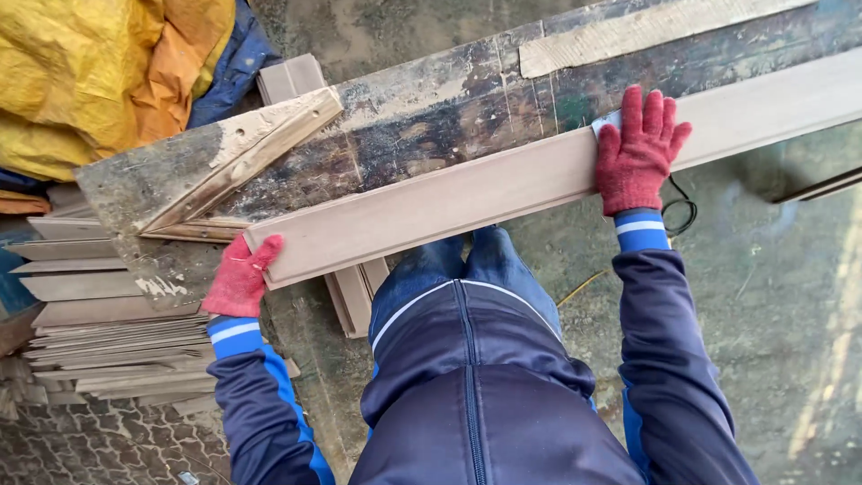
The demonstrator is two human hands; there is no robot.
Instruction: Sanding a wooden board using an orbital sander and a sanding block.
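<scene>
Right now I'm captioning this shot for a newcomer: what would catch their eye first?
Two red-gloved hands on a long pale board lying slantwise on a worn dark workbench: the left hand grips its near end, the right hand lies flat on it farther along. A yellow-orange tarp sits upper left, above stacked boards.

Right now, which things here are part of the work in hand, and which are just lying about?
In hand:
long pale board
left hand gripping its end
right hand flat on it
worn workbench under it

Lying about:
stack of boards
yellow tarp
black cable
wooden strip
</scene>
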